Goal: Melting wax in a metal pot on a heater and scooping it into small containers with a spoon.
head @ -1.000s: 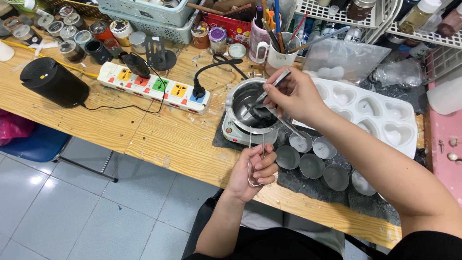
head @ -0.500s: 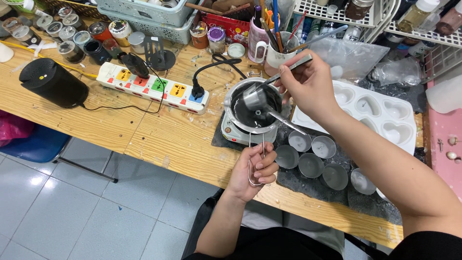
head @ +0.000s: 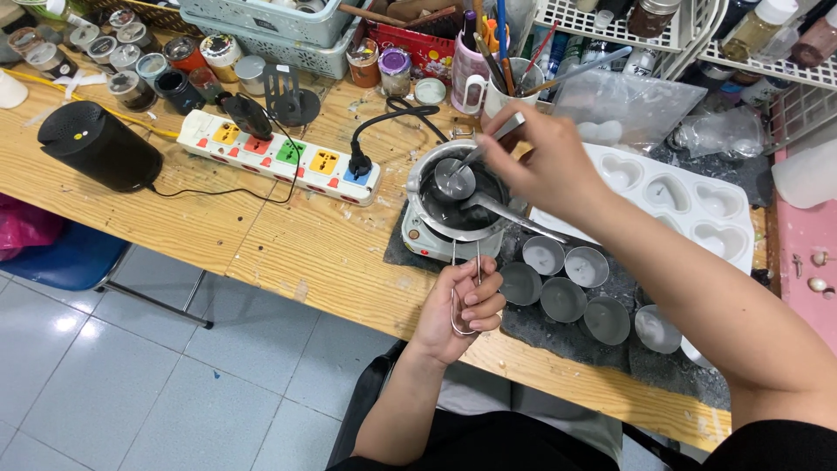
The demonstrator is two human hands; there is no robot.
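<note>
From the head view, the right hand (head: 545, 166) is closed around the thin handle of a shiny metal spoon (head: 455, 179). The round bowl of the spoon hangs just over a small metal pot (head: 458, 205) with dark liquid in it. The pot sits on a little white hot plate (head: 427, 240). A second metal handle pokes out of the pot under the right hand.

The left hand (head: 458, 305) is just below the pot, at the edge of the wooden table (head: 288, 253). Its fingers are curled tight on a bent wire handle (head: 462, 292) that reaches up to the pot.

Small round tin cups (head: 562, 296) sit on a dark mat beside the left hand. A white tray with heart shapes (head: 689, 205) lies behind the right arm, which hides part of it. It is hard to tell what is in the cups.
</note>
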